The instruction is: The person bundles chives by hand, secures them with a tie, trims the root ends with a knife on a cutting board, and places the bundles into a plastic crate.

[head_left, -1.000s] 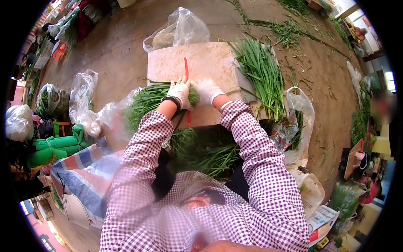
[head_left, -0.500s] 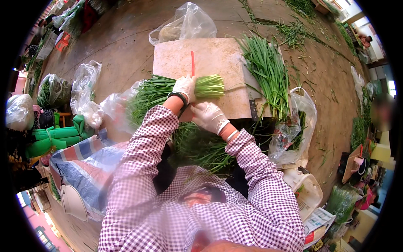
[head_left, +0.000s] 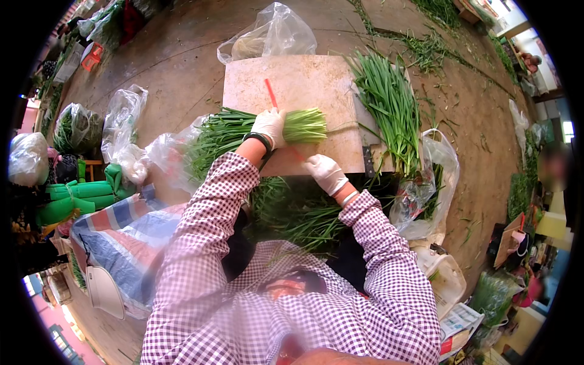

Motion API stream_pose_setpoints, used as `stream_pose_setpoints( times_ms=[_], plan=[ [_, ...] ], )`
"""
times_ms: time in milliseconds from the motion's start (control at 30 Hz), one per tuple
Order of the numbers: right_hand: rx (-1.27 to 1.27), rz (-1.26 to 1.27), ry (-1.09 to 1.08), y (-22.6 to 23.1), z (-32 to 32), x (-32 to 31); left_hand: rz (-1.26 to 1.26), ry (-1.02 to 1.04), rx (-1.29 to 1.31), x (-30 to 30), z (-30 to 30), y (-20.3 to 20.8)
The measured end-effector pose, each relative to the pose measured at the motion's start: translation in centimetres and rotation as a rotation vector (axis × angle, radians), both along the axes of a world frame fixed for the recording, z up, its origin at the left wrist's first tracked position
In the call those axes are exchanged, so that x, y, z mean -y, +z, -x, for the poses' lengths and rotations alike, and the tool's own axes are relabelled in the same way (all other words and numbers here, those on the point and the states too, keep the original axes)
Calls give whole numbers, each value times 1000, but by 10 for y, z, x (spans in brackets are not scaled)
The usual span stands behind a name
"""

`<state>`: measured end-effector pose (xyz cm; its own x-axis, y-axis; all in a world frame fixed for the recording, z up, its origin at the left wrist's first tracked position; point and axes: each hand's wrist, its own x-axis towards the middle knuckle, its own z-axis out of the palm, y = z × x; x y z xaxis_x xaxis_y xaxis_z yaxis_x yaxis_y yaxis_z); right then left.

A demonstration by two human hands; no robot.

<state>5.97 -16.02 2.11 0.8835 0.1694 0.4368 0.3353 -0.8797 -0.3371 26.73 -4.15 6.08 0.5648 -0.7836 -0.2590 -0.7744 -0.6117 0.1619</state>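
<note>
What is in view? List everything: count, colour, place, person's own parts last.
Flat rectangular board: one, pale pinkish, centre
Bundle of long leaves: one, green with pale ends, on the board
Thin flat strip: one, red, either side of the bundle
Loose leaf heaps: several, green, on and around the board
Clear plastic bags: several, colourless, around the board
Tied rolls: several, bright green, left
Striped sheet: one, blue, white, pinkish, lower left
Plastic container: one, cream, lower right
Floor: one, brown, around the board
Other goods: uncounted, mixed colours, picture's rim
Checked sleeves: two, purple and white, below
Left hand: one, white-gloved, on the bundle
Right hand: one, white-gloved, at the strip's near end
</note>
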Motion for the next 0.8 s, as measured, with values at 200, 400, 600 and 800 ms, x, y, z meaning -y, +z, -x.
stream_pose_setpoints(
  times_ms=[200,400,600,800],
  plan=[
    [65,-128,-78,21,-8,0,-36,9,53,1,2,0],
    [-173,-127,-96,49,-66,-19,-38,-8,69,3,7,6],
    [-435,-59,-48,60,-79,-43,143,-30,185,-5,-6,-34],
    [-220,-173,-79,63,-90,-31,67,-54,123,-7,-11,-30]
  ],
)
